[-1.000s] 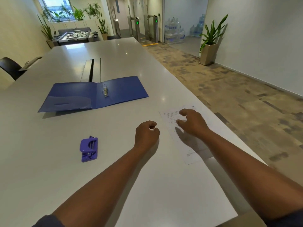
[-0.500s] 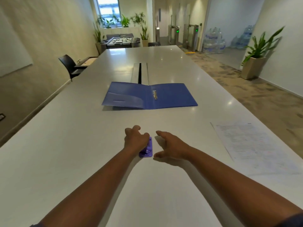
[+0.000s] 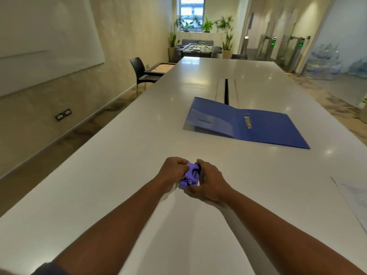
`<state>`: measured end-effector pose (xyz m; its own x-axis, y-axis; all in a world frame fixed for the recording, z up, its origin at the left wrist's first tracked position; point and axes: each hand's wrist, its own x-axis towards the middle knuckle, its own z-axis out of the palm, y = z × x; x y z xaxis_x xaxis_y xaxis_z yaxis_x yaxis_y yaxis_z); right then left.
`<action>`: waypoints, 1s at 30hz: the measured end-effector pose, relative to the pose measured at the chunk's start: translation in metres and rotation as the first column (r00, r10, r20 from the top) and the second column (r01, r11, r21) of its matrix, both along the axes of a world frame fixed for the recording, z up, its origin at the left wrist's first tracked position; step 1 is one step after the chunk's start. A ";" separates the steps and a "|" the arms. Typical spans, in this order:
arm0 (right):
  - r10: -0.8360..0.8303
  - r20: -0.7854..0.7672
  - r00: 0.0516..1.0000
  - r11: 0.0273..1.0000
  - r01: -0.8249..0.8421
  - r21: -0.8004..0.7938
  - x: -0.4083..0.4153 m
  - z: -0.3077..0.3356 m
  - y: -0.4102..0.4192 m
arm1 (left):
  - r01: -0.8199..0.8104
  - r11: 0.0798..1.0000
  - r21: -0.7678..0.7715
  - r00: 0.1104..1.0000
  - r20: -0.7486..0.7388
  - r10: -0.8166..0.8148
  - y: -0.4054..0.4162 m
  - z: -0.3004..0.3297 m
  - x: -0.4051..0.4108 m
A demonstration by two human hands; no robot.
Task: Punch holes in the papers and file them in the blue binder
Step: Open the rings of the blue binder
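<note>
A small purple hole punch is held between both hands, lifted a little off the long white table. My left hand grips its left side and my right hand wraps its right side and base. The blue binder lies open flat farther out to the right, its metal rings along the spine. The printed papers lie at the right edge of the view, partly cut off.
A black cable slot runs down the table's middle beyond the binder. A black chair stands by the left side of the table. A foosball table and plants stand at the far end.
My view has turned left, away from the papers. Both hands left the papers, reached the hole punch, and now both grip it and hold it tilted.
</note>
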<state>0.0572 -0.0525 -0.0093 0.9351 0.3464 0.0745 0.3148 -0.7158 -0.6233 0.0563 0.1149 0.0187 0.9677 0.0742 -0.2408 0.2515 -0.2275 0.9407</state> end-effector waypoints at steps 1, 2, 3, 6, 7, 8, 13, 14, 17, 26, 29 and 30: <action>0.010 0.021 1.000 1.000 -0.010 -0.001 0.003 0.000 0.017 | -0.023 1.000 0.006 1.000 0.009 0.023 0.016 -0.001 0.000; 0.022 0.040 0.999 1.000 -0.022 -0.001 0.006 0.000 0.034 | -0.044 0.999 0.020 0.999 0.022 0.044 0.031 -0.001 0.000; 0.034 0.050 0.998 0.999 -0.034 0.004 0.008 0.000 0.050 | -0.065 0.997 0.033 0.997 0.036 0.064 0.047 -0.001 0.000; 0.057 0.034 0.998 0.997 -0.059 0.055 0.011 0.002 0.094 | -0.111 0.992 0.055 0.992 0.073 0.107 0.088 -0.001 0.000; 0.063 0.039 0.997 0.995 -0.066 0.071 0.012 0.003 0.107 | -0.124 0.990 0.061 0.989 0.084 0.119 0.100 -0.001 0.000; 0.064 0.048 0.997 0.995 -0.068 0.077 0.013 0.004 0.119 | -0.137 0.988 0.067 0.987 0.096 0.130 0.111 -0.001 0.001; 0.073 0.046 0.996 0.995 -0.076 0.061 0.026 -0.001 0.165 | -0.185 0.978 0.100 0.978 0.119 0.173 0.151 -0.006 0.006; 0.077 0.046 0.996 0.995 -0.080 0.055 0.026 -0.003 0.171 | -0.191 0.976 0.102 0.977 0.119 0.179 0.156 -0.007 0.006; 0.089 0.036 0.995 0.994 -0.091 0.053 0.026 -0.006 0.183 | -0.210 0.975 0.070 0.974 0.108 0.202 0.168 -0.015 0.009; 0.082 0.016 0.997 0.997 -0.082 0.011 0.031 -0.013 0.187 | -0.226 0.973 0.046 0.972 0.079 0.222 0.176 -0.024 0.015; 0.090 -0.047 0.995 0.996 -0.089 0.024 0.030 -0.008 0.182 | -0.255 0.965 0.064 0.966 0.071 0.250 0.172 -0.024 0.014; 0.096 -0.102 0.990 0.995 -0.092 0.041 0.028 -0.005 0.178 | -0.283 0.954 0.096 0.958 0.087 0.275 0.169 -0.023 0.013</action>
<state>0.0849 0.1258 -0.0146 0.9020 0.4316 -0.0069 0.3119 -0.6628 -0.6808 0.0698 0.2840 -0.0045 0.9193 0.3648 -0.1479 0.2524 -0.2579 0.9326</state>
